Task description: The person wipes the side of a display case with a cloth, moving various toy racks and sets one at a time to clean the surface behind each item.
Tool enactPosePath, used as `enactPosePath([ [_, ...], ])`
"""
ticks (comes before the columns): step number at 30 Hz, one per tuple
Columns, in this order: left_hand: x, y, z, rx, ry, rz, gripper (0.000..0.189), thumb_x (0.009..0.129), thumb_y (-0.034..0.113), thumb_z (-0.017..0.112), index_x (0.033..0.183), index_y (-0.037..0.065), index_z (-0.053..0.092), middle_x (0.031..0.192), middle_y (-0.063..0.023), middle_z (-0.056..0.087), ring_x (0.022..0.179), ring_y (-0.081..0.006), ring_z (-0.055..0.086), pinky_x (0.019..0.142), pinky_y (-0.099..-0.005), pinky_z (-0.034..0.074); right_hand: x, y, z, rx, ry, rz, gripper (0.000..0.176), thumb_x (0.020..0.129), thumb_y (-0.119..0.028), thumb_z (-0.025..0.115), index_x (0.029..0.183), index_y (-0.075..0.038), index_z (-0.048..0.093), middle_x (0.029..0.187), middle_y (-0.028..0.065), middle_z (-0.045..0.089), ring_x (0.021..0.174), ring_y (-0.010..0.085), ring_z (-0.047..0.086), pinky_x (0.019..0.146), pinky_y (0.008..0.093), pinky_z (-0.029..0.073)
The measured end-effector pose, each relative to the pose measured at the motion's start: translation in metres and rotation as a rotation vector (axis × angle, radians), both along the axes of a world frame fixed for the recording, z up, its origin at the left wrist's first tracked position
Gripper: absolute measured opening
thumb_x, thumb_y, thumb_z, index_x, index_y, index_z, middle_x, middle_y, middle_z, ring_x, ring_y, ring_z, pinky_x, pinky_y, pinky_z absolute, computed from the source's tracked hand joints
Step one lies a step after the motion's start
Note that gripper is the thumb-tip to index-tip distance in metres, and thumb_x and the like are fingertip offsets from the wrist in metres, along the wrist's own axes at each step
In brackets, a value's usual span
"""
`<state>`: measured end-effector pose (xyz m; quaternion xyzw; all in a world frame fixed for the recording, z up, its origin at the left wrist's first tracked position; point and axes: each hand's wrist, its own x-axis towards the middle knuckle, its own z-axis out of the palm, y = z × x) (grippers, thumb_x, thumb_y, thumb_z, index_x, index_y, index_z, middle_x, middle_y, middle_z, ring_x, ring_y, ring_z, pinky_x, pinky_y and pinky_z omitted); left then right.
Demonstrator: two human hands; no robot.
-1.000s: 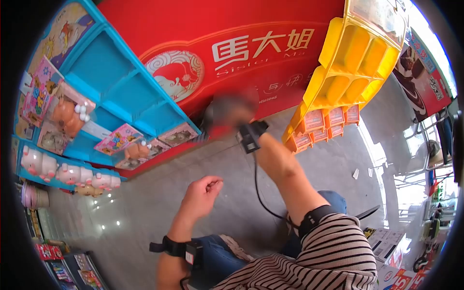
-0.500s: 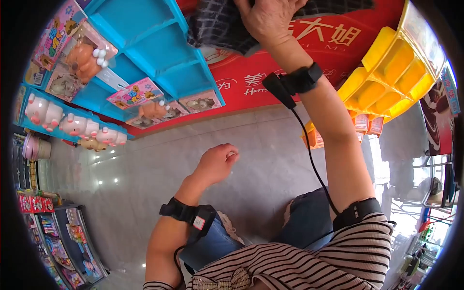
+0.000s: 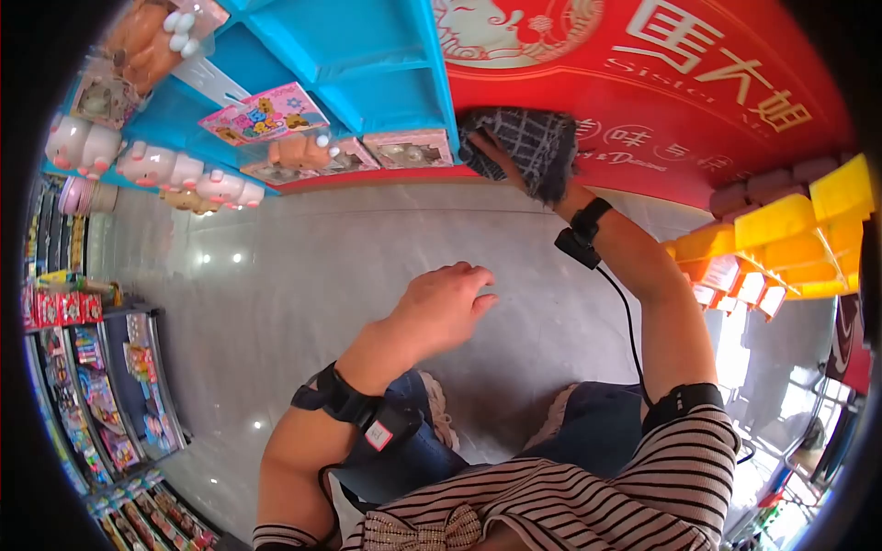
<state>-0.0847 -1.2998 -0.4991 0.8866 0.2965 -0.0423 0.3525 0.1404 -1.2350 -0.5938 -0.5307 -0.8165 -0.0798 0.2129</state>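
A dark checked cloth [image 3: 542,138] lies against the lower part of a red display panel [image 3: 643,119], beside the blue shelf's edge. My right hand [image 3: 507,169] is on this cloth and partly covered by its folds; some fingers show at the left, pressing it to the panel. My left hand [image 3: 446,303] hovers above the grey floor in front of my knees. Its fingers are loosely bent, the thumb stands apart from them, and nothing is in it.
A blue shelf unit [image 3: 386,92] with boxed toys and pink pig figures [image 3: 152,165] stands at left. Yellow trays [image 3: 781,225] jut out at right. A stocked rack [image 3: 101,386] is at far left. A black cable [image 3: 632,331] runs along my right arm.
My right hand and the cloth have come down the red panel, toward the floor. My left hand has moved slightly right, its fingers loosening. The view has shifted, showing more of the panel.
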Motion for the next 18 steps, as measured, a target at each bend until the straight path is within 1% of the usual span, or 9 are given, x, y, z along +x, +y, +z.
enactPosePath([
  [1,-0.002,0.000,0.002,0.014,0.009,0.010,0.020,0.078,0.020,0.052,0.092,0.005,0.052,0.085,-0.0127,0.055,0.080,-0.0291,0.054,0.069,-0.0366,0.044,-0.010,0.006,0.019,-0.209,0.250,0.087,0.035,0.084,-0.024,0.042,0.117,-0.015,0.042,0.115,0.0114,0.045,0.101,0.0230,0.044,0.086,0.0349,0.037],
  [3,-0.003,-0.003,0.007,0.038,0.029,0.028,0.021,0.077,0.020,0.053,0.094,0.006,0.052,0.085,-0.0126,0.055,0.077,-0.0290,0.054,0.068,-0.0364,0.044,-0.027,0.029,0.002,-0.480,0.703,0.226,0.032,0.085,-0.022,0.039,0.115,-0.013,0.044,0.115,0.0117,0.046,0.102,0.0203,0.045,0.087,0.0319,0.037],
  [4,-0.004,-0.005,0.009,0.042,0.038,0.041,0.022,0.077,0.020,0.053,0.094,0.006,0.052,0.084,-0.0127,0.055,0.078,-0.0295,0.054,0.068,-0.0367,0.044,-0.039,0.050,-0.046,-0.535,0.910,0.279,0.030,0.085,-0.019,0.039,0.113,-0.010,0.046,0.115,0.0119,0.047,0.103,0.0191,0.046,0.087,0.0305,0.037],
  [6,-0.007,-0.006,0.012,0.056,0.057,0.057,0.022,0.077,0.020,0.054,0.095,0.006,0.052,0.084,-0.0130,0.055,0.078,-0.0305,0.053,0.068,-0.0372,0.043,-0.056,0.067,-0.111,-0.569,1.113,0.311,0.028,0.085,-0.017,0.040,0.110,-0.007,0.048,0.113,0.0124,0.049,0.103,0.0188,0.047,0.087,0.0293,0.037],
  [8,-0.008,-0.006,0.015,0.076,0.108,0.070,0.022,0.077,0.020,0.054,0.094,0.006,0.052,0.083,-0.0133,0.054,0.078,-0.0312,0.053,0.068,-0.0378,0.043,-0.069,0.076,-0.153,-0.524,1.100,0.273,0.027,0.085,-0.016,0.040,0.109,-0.006,0.049,0.111,0.0132,0.050,0.100,0.0204,0.048,0.085,0.0296,0.038],
  [12,-0.012,-0.005,0.017,0.097,0.184,0.041,0.020,0.077,0.019,0.053,0.092,0.006,0.052,0.083,-0.0140,0.054,0.079,-0.0317,0.053,0.069,-0.0385,0.043,-0.084,0.072,-0.164,-0.491,0.966,0.209,0.028,0.083,-0.014,0.042,0.109,-0.004,0.048,0.110,0.0148,0.050,0.101,0.0243,0.047,0.086,0.0315,0.037],
  [14,-0.013,-0.005,0.011,0.093,0.179,0.024,0.020,0.077,0.018,0.053,0.092,0.005,0.052,0.084,-0.0139,0.054,0.080,-0.0313,0.053,0.070,-0.0386,0.043,-0.064,0.055,-0.121,-0.536,0.730,0.199,0.034,0.079,-0.013,0.044,0.110,-0.002,0.046,0.117,0.0156,0.045,0.109,0.0271,0.041,0.092,0.0346,0.032],
  [17,-0.011,-0.003,0.008,0.110,0.137,-0.001,0.020,0.078,0.018,0.052,0.092,0.004,0.051,0.084,-0.0140,0.054,0.081,-0.0310,0.053,0.070,-0.0389,0.042,-0.036,0.045,-0.130,-0.555,0.273,0.068,0.033,0.077,-0.010,0.044,0.109,-0.001,0.048,0.116,0.0159,0.045,0.107,0.0264,0.042,0.093,0.0347,0.031],
  [18,-0.011,-0.003,0.008,0.116,0.119,-0.006,0.020,0.078,0.018,0.051,0.092,0.004,0.051,0.084,-0.0140,0.054,0.081,-0.0310,0.053,0.071,-0.0390,0.042,-0.016,0.034,-0.134,-0.788,0.477,0.118,0.032,0.078,-0.011,0.044,0.109,-0.002,0.048,0.113,0.0178,0.047,0.105,0.0249,0.045,0.091,0.0323,0.033],
])
